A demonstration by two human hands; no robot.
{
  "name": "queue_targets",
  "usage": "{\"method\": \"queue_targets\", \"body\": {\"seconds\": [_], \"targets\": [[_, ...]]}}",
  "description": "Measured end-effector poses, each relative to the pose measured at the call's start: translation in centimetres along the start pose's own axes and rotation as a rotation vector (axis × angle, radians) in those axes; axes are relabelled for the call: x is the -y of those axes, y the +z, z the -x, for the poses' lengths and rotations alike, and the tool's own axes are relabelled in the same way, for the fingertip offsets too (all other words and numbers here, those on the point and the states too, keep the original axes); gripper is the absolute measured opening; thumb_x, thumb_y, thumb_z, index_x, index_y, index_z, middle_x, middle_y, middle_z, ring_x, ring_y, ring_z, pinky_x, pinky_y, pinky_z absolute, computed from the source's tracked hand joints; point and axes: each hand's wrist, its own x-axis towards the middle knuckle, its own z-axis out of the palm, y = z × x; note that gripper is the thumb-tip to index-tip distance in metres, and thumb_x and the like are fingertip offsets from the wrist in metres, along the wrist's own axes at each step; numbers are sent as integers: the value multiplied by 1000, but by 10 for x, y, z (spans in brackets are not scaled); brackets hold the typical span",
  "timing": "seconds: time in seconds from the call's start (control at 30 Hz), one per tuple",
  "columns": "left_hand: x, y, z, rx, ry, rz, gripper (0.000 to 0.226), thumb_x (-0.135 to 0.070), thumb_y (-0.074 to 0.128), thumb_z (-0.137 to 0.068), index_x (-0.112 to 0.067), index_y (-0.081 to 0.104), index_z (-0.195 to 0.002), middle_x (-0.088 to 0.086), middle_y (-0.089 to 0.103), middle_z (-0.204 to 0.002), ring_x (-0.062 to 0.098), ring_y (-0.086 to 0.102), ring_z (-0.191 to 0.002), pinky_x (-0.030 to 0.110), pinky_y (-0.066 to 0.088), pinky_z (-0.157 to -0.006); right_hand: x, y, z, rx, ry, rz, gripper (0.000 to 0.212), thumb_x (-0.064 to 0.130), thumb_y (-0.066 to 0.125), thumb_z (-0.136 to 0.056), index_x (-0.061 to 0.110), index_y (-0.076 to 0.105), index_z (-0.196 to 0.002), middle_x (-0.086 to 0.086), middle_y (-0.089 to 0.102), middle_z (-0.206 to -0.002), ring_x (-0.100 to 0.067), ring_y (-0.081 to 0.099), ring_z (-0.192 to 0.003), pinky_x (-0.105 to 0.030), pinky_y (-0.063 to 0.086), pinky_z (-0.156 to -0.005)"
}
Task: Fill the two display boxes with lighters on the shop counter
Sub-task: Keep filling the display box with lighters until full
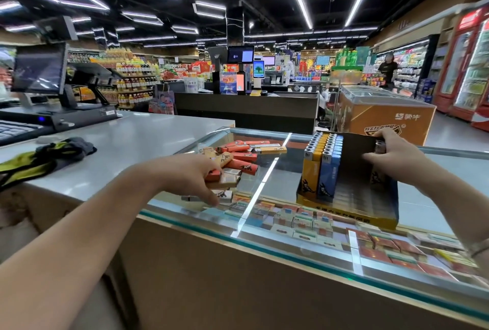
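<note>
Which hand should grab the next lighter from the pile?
Probably the left hand: it already rests on the loose lighters, while the right hand is busy gripping lighters in the box.

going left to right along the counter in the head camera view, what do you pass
Keyboard → green and dark cloth → left hand reaching into the loose lighters → display box with upright yellow and blue lighters → right hand with its grip on lighters at the box's right side.
</note>
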Motion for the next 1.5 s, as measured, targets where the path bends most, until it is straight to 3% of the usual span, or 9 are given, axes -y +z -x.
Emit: {"method": "queue_targets", "body": {"seconds": [0.17, 0.4, 0.57, 0.73, 0.87, 1.0, 1.27, 1.37, 1.5], "targets": [[7, 5, -7, 4, -54, -43, 21, -33, 73, -75, -24, 58, -87, -1, 63, -83, 12, 59, -73, 26, 50, -63, 2, -1, 2, 13, 3, -5, 39, 18, 63, -86, 10, 40, -118, -16, 54, -105, -31, 55, -90, -44, 48, -81], [9, -1, -18, 16, -34, -17, 24, -27, 77, -72, -24, 57, -85, -4, 63, -75, 9, 58, -60, 21, 45, -54, 2, -2, 3, 24, 10, 16, 44, 21, 62, -87, 9, 39, -123, -20, 53, -112, -34, 52, -98, -45, 46, -86], [6, -2, -23, 6, -5, 4, 23, -29, 77, -72, -29, 55, -77, -8, 60, -76, 6, 57, -68, 17, 39, -55, 2, -2, 2, 41, 20, 8, 43, 21, 62, -87, 11, 38, -122, -19, 53, -110, -32, 53, -96, -46, 48, -86], [0, 14, -25, -154, 117, 4, 14, -37, 73, -75, -31, 61, -80, -13, 61, -76, 6, 55, -72, 21, 38, -61, 2, -2, 2, 38, 14, 18, 38, 22, 61, -87, 14, 38, -117, -17, 53, -107, -30, 54, -94, -46, 49, -83], [-7, 28, -30, -372, 244, -193, 32, -45, 65, -79, -38, 59, -110, -17, 64, -94, 1, 51, -78, 15, 36, -62, 2, -2, 3, 45, 21, 23, 38, 24, 61, -87, 16, 38, -116, -16, 52, -107, -30, 54, -95, -49, 49, -85], [-17, 38, -41, -437, 342, -193, 35, -43, 65, -80, -36, 60, -114, -22, 57, -107, -1, 49, -84, 11, 30, -64, 2, -3, 2, 49, 22, 15, 41, 24, 61, -86, 15, 38, -119, -16, 52, -110, -30, 54, -97, -51, 48, -88], [-39, 32, -65, -311, 351, -162, 28, -50, 63, -78, -33, 65, -100, -18, 58, -95, 1, 52, -85, 24, 49, -73, 3, -2, 2, 28, 2, 17, 40, 24, 60, -86, 15, 39, -118, -15, 53, -108, -28, 54, -93, -43, 48, -84], [-50, 31, -71, -338, 369, -274, 24, -40, 64, -79, -33, 61, -101, -15, 59, -87, 4, 52, -80, 21, 46, -68, 2, -2, 3, 26, -5, 11, 37, 24, 60, -86, 15, 39, -116, -15, 53, -109, -28, 54, -94, -43, 47, -85], [-61, 31, -80, -348, 322, -394, 24, -42, 65, -74, -33, 54, -93, -12, 55, -77, 7, 52, -74, 21, 43, -58, 2, -2, 4, 28, -12, 10, 36, 23, 59, -86, 15, 39, -115, -15, 53, -109, -28, 55, -94, -43, 48, -85]]}}
